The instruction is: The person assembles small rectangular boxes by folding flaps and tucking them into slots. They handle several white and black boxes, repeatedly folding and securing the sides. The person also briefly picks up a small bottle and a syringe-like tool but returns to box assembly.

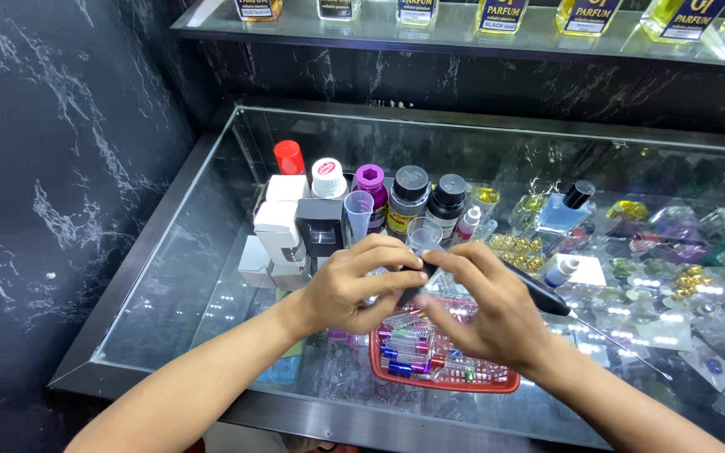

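Both my left hand (354, 289) and right hand (484, 315) pinch one small dark vial (417, 281); I'd keep it steady above the red basket (463, 383).

A row of capped bottles (410, 200) and white boxes (279, 222) stands mid-counter; a red basket (463, 384) of small vials sits near the front edge.
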